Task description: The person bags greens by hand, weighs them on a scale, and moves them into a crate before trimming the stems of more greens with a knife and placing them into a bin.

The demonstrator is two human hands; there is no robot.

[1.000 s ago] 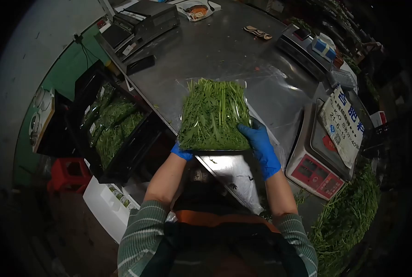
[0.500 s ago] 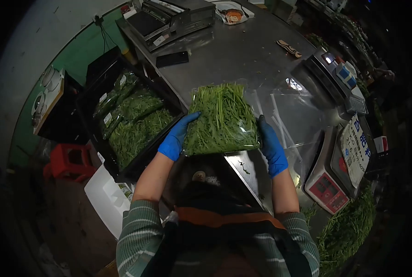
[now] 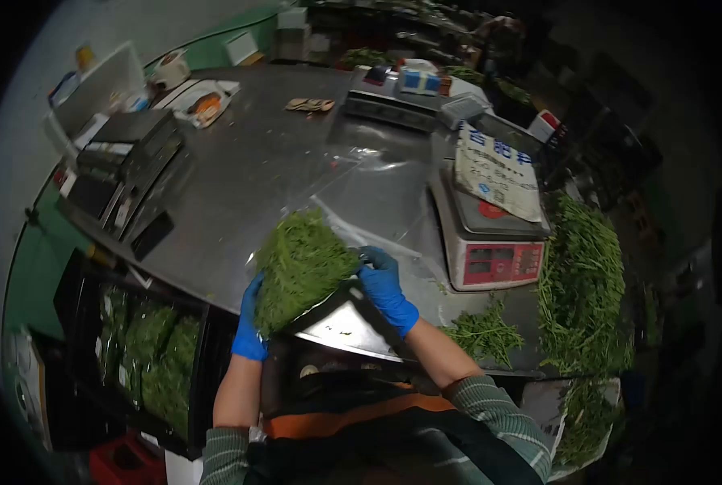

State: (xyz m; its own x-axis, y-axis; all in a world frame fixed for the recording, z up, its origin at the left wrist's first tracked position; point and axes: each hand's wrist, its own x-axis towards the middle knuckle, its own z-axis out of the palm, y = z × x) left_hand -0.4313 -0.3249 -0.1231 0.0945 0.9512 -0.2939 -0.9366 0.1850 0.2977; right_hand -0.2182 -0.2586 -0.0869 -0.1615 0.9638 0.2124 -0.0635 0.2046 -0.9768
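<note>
I hold a clear plastic bag full of green leafy stems point(image 3: 300, 263) over the front edge of the steel table point(image 3: 248, 178). My left hand point(image 3: 249, 323), in a blue glove, grips the bag's lower left side. My right hand point(image 3: 385, 287), also gloved in blue, holds its right edge near the bottom. The bag is tilted, its top leaning away to the right. A shiny metal plate point(image 3: 341, 319) lies just under the bag at the table's edge.
A scale point(image 3: 490, 242) with a handwritten sign point(image 3: 494, 170) stands right of my hands. Loose greens point(image 3: 583, 275) are heaped further right. Empty clear bags point(image 3: 377, 194) lie behind. A black crate of packed bags point(image 3: 147, 356) sits lower left. A sealing machine point(image 3: 130, 166) stands at the left.
My view has swung right, so the scale and loose greens are now nearer the centre. The bag has tilted and come lower toward the table's edge, still in both hands.
</note>
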